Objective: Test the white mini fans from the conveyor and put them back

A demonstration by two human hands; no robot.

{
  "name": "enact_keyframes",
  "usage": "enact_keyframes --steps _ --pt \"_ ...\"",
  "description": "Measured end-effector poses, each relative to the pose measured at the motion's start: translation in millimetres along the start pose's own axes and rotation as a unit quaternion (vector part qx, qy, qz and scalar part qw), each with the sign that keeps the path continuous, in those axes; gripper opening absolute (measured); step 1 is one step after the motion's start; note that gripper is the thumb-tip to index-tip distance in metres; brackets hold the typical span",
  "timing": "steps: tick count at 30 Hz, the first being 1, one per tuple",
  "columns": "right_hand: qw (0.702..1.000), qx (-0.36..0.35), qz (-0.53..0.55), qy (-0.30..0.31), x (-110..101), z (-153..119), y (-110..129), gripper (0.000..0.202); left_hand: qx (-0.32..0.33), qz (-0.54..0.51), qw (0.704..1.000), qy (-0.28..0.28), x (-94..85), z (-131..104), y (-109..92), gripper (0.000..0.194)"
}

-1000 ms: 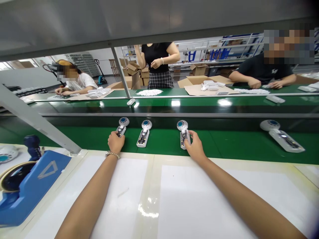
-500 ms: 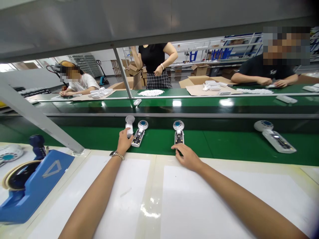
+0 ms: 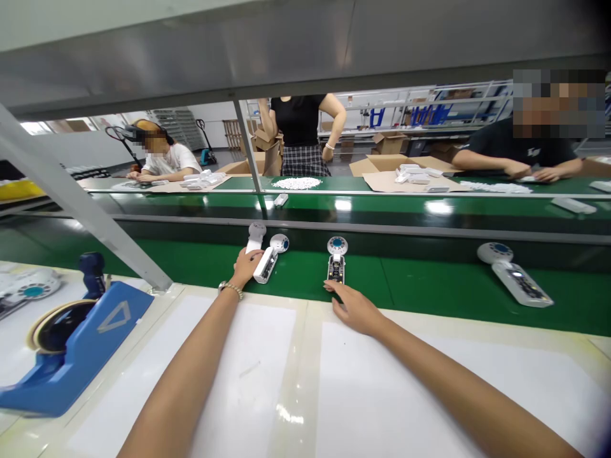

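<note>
Where right hand (image 3: 356, 308) reaches, device (image 3: 336, 267) just ahead

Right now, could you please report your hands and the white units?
Left hand at two white units, one tilted. Right hand at next unit, near end. Blue dispenser left, clear of both hands.

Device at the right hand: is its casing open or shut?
Open. The device lies with its circuit board exposed on the upper side, just beyond the right hand.

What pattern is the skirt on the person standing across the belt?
The skirt is black-and-white plaid, best seen in the head view.
</note>
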State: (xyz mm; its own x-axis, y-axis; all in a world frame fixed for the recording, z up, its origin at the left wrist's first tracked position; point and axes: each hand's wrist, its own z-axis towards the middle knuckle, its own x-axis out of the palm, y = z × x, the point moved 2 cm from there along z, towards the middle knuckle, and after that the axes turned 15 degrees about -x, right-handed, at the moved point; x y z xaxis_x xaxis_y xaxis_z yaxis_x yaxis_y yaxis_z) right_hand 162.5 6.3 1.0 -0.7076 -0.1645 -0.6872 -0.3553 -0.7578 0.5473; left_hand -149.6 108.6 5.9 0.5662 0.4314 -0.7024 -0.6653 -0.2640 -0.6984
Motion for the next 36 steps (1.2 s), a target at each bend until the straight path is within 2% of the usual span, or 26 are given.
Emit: enact_keyframes --steps 3,5,8,11,15,18,20,22,25,28,30,32,33,36 --pt "0.999 0.006 0.024 0.021 26.3 28.3 12.2 0.05 0.031 0.01 0.999 -0.001 4.0 4.9 -4.2 0.025" --pt "0.999 0.026 0.043 0.012 49.2 52.0 21.7 0.055 0.042 0.013 0.999 -0.009 5.1 5.6 -6.6 0.032" --pt "0.991 0.072 0.106 -0.043 83.1 87.0 35.6 0.06 0.04 0.013 0.999 -0.021 4.7 3.7 -7.4 0.041" --pt "0.974 0.134 0.141 -0.119 107.7 114.2 43.3 0.064 0.031 -0.008 0.999 -0.024 3.1 0.4 -5.6 0.047" --pt "0.949 0.23 0.129 -0.175 122.4 136.6 41.1 0.066 -0.014 -0.073 0.997 -0.027 2.9 -1.5 -1.8 0.048" --pt "0.933 0.26 0.15 -0.198 125.1 147.5 33.8 0.074 -0.059 -0.142 0.988 -0.009 5.3 -0.9 0.0 0.045" --pt "0.916 0.265 0.207 -0.22 126.8 152.0 27.8 0.078 -0.077 -0.198 0.977 0.027 7.4 -1.2 0.1 0.036" --pt "0.887 0.252 0.305 -0.239 130.0 154.4 23.7 0.08 -0.09 -0.258 0.959 0.077 8.7 -2.9 -1.3 0.028" --pt "0.847 0.167 0.428 -0.268 133.4 153.8 28.0 0.08 -0.096 -0.343 0.923 0.147 5.9 -7.4 -7.1 0.033" --pt "0.846 0.088 0.431 -0.302 131.4 143.3 43.1 0.07 -0.074 -0.42 0.883 0.197 -2.4 -12.2 -17.0 0.038" --pt "0.851 0.08 0.423 -0.301 127.2 129.4 53.7 0.063 -0.072 -0.498 0.827 0.25 -6.2 -16.3 -24.4 0.036" --pt "0.853 0.075 0.439 -0.273 119.5 111.5 61.1 0.06 -0.092 -0.555 0.766 0.31 -5.8 -22.5 -31.9 0.032" --pt "0.852 0.07 0.451 -0.257 113.9 101.6 62.9 0.059 -0.106 -0.566 0.746 0.334 -4.2 -26.5 -35.7 0.03" --pt "0.847 0.065 0.476 -0.229 90.8 72.1 59.3 0.059 -0.134 -0.562 0.725 0.375 2.6 -40.2 -47.9 0.02"
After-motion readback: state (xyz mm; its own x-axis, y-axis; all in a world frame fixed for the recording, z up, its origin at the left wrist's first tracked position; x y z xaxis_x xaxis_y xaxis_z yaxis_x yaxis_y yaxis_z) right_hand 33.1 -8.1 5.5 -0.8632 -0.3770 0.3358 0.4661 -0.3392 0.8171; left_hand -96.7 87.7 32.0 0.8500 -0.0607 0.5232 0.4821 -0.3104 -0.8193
